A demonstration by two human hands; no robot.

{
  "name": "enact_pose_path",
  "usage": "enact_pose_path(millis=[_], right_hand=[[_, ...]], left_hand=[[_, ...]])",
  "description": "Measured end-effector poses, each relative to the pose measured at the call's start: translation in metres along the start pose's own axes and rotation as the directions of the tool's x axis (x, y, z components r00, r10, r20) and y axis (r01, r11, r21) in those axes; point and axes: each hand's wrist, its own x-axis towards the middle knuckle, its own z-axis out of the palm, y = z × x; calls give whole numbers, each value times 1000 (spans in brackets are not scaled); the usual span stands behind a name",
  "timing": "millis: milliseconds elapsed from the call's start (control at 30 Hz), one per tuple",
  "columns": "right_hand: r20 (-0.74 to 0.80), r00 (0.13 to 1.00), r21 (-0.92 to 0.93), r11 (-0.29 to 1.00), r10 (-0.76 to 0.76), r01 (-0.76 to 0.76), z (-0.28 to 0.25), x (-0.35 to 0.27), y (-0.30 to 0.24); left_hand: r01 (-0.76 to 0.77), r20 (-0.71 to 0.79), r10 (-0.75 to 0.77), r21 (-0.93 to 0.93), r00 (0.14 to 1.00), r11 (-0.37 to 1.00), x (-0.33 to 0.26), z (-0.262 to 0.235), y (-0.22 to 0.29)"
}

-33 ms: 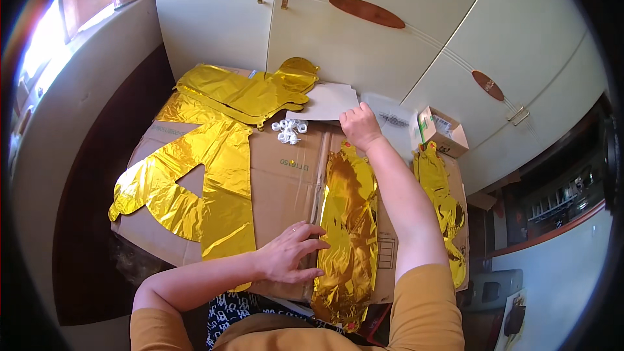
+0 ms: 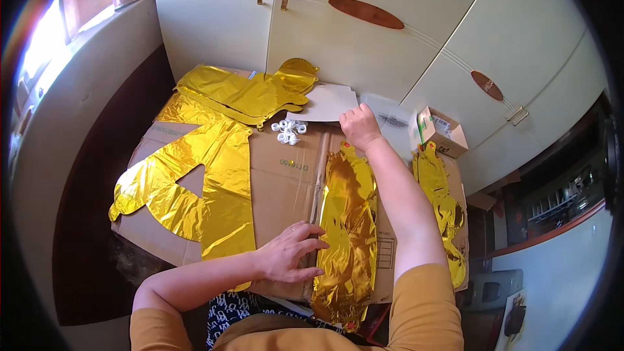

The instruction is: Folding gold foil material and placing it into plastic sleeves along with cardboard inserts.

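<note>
My left hand (image 2: 292, 255) is open, fingers spread, its fingertips at the left edge of a long, folded gold foil balloon (image 2: 348, 234). Beyond that balloon's far end, my right hand (image 2: 359, 125) is closed at the right corner of a pale card sheet (image 2: 322, 101), seeming to pinch it; the fingertips are hidden. A flat gold foil balloon with a triangular hole (image 2: 227, 188) lies to the left. Behind it rest more flat gold foil balloons (image 2: 227, 91). White ribbon rolls (image 2: 289, 131) sit in a small heap by the sheet.
Flattened brown cardboard (image 2: 279, 201) lies under everything. Another crumpled gold foil balloon (image 2: 439, 201) is right of my right arm. Past it stand a small open carton (image 2: 442, 131) and a clear plastic bag (image 2: 393, 119). Cream cabinet doors (image 2: 357, 52) close off the far side.
</note>
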Motion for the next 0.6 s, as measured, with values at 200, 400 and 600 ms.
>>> enact_pose_path(millis=[200,400,600], right_hand=[[-98,983,-79,983,158,-166,-73,-17,10],[-47,620,537,543,783,-645,-245,-103,-42],[647,410,748,-639,643,-178,-304,-139,-175]], left_hand=[[38,-112,-45,-59,993,998,-1,-11,8],[67,-299,-55,33,953,997,-1,-31,38],[19,-378,-517,-794,768,608,39,21,85]])
